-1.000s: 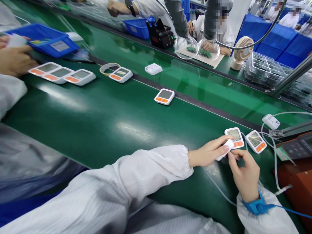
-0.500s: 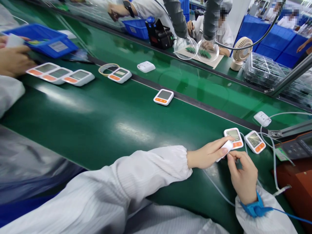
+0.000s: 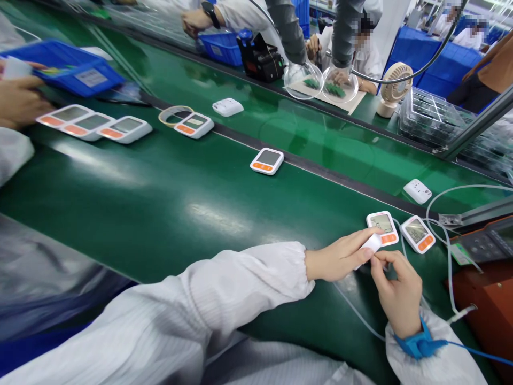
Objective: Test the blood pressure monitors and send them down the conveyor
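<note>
My left hand (image 3: 340, 258) grips a white monitor (image 3: 371, 244), seen edge-on, so its face is hidden. Close against its lower end, my right hand (image 3: 396, 283) has thumb and forefinger pinched together; what lies between them is too small to make out. A blue wrist strap (image 3: 419, 339) circles my right wrist. Just beyond the fingers lies a blood pressure monitor (image 3: 382, 227) with orange buttons and digits on its screen. To its right is a second lit monitor (image 3: 418, 234). A pale tube (image 3: 356, 309) runs over the bench beneath my hands.
Along the green bench (image 3: 160, 214) lie a single monitor (image 3: 267, 161), one beside a tape roll (image 3: 176, 115), and several by a co-worker's hand (image 3: 22, 99). Face-down monitors (image 3: 417, 191) rest on the belt behind. An orange-brown box (image 3: 487, 294) and looping tubes stand right.
The face-down monitors on the belt have shifted left. Digits now look larger on the nearest monitor's screen. My hands stay almost in place at the held monitor.
</note>
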Demonstrator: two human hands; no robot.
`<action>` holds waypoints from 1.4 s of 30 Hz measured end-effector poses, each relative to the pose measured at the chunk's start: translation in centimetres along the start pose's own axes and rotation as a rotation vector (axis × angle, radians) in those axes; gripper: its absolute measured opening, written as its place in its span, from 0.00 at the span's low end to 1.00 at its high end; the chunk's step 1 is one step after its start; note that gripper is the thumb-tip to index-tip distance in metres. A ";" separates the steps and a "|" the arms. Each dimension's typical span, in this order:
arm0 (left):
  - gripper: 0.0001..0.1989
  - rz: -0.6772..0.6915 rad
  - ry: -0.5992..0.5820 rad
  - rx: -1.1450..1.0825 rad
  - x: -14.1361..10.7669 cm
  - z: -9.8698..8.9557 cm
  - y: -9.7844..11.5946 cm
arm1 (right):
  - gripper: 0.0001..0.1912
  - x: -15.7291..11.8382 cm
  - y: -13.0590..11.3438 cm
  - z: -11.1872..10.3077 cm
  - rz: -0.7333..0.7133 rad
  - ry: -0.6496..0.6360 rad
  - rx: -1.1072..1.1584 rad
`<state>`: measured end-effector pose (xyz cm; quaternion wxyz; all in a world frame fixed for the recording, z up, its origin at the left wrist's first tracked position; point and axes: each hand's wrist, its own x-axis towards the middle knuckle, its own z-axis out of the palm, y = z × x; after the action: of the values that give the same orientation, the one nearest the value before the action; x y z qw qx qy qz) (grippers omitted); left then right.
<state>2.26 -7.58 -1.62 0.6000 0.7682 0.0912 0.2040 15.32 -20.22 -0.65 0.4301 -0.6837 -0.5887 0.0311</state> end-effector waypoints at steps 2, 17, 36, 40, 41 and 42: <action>0.34 -0.033 -0.006 -0.049 0.1 -0.2 0.0 | 0.09 0.1 0.1 0.0 -0.015 -0.009 0.011; 0.47 -0.213 0.216 -0.681 1.3 0.0 -2.2 | 0.29 -0.6 0.4 0.6 0.056 -0.178 0.094; 0.43 -0.179 -0.102 -0.645 0.9 -0.5 -1.8 | 0.33 -0.2 1.1 0.1 0.411 -0.161 0.153; 0.42 -0.187 -0.106 -0.640 0.8 -0.5 -2.0 | 0.34 -0.3 0.9 0.0 0.429 -0.168 0.173; 0.42 -0.191 -0.103 -0.635 0.8 -0.5 -2.1 | 0.34 -0.3 0.8 0.0 0.432 -0.167 0.167; 0.43 -0.192 -0.098 -0.632 0.8 -0.5 -2.1 | 0.34 -0.3 0.8 -0.1 0.435 -0.165 0.162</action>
<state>3.00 -6.24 -3.36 0.8288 0.5407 0.0665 0.1274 15.88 -20.42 -1.23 0.4173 -0.7527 -0.4565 0.2258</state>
